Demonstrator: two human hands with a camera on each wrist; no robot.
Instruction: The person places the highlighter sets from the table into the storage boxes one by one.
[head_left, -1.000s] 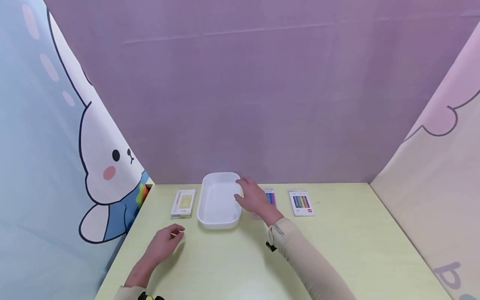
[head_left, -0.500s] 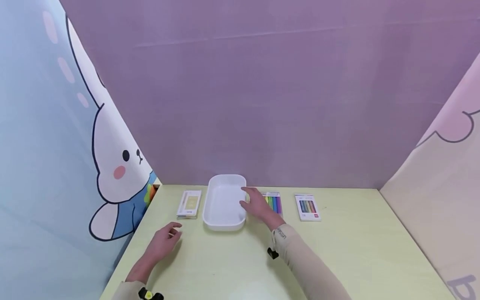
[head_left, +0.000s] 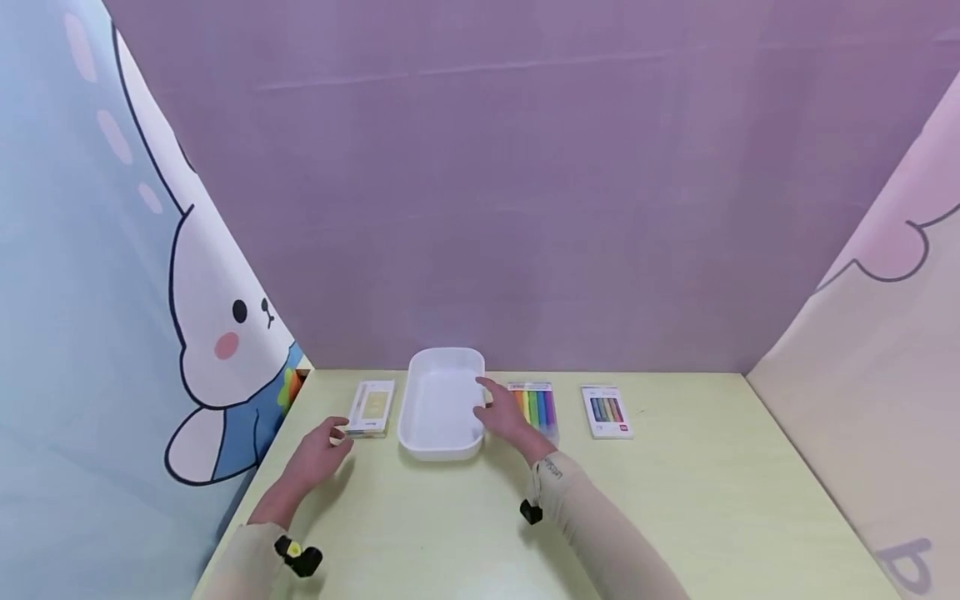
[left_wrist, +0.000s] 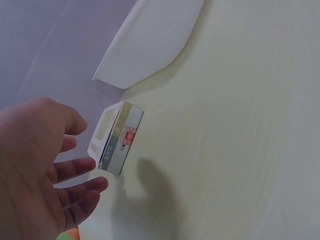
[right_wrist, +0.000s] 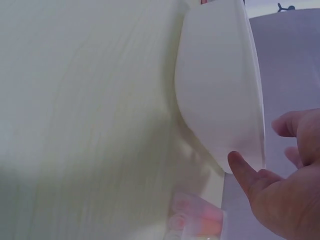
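Observation:
A white plastic tray (head_left: 441, 408) stands at the back of the table. My right hand (head_left: 507, 414) is at its right rim with the fingers spread apart; in the right wrist view the thumb (right_wrist: 244, 172) overlaps the outer wall and the other fingers are beyond the rim. To the tray's left lies a small white box (head_left: 372, 408) with a yellowish panel. My left hand (head_left: 317, 454) hovers just in front and left of that box, holding nothing. In the left wrist view its fingers are loosely bent, their tips overlapping the near edge of the box (left_wrist: 116, 137).
Right of the tray lies a clear case of rainbow-coloured pens (head_left: 536, 408), partly behind my right hand. Farther right is a white box (head_left: 607, 412) picturing coloured sticks. A purple curtain (head_left: 510, 208) rises behind the table; printed curtains (head_left: 217, 350) flank it.
My left hand has moved forward, closer to the small white box. The right hand has shifted slightly at the tray's rim, showing more of the pen case. The tray stays in place.

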